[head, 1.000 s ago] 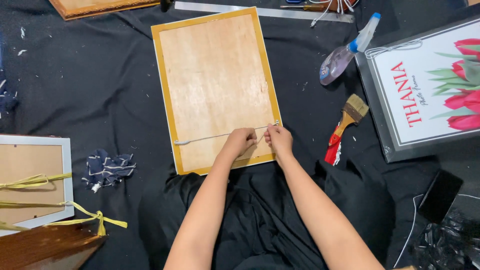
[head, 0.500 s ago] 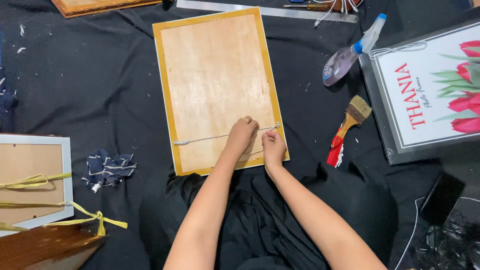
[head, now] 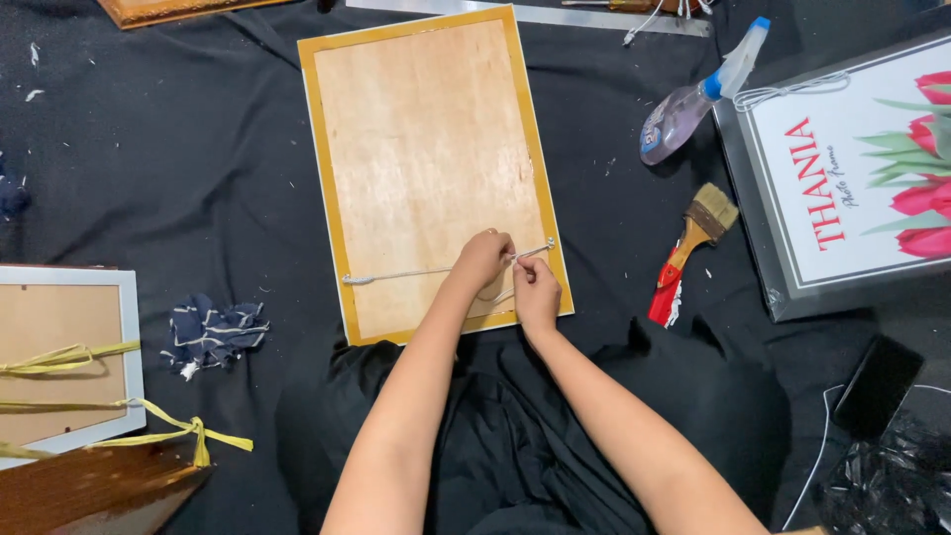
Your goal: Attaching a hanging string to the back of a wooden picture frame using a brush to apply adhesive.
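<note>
A picture frame (head: pixel 426 149) lies face down on black cloth, showing its plywood back and yellow border. A white hanging string (head: pixel 401 275) runs across its lower part from a left fastening to a small fastening at the right edge. My left hand (head: pixel 482 260) pinches the string near the right end. Close beside it, my right hand (head: pixel 536 285) holds the string's other strand. Both hands rest on the frame's lower right corner, and a loose loop of string hangs below them.
A spray bottle (head: pixel 698 94) and a red-handled paintbrush (head: pixel 688 250) lie to the right, next to a framed tulip print (head: pixel 857 168). A crumpled blue rag (head: pixel 213 332) and a frame tied with yellow ribbon (head: pixel 59 367) lie at left. A metal ruler (head: pixel 525 15) lies above.
My right hand dropped toward the frame's lower edge, then came back up beside the left. A loop of string now hangs under the hands.
</note>
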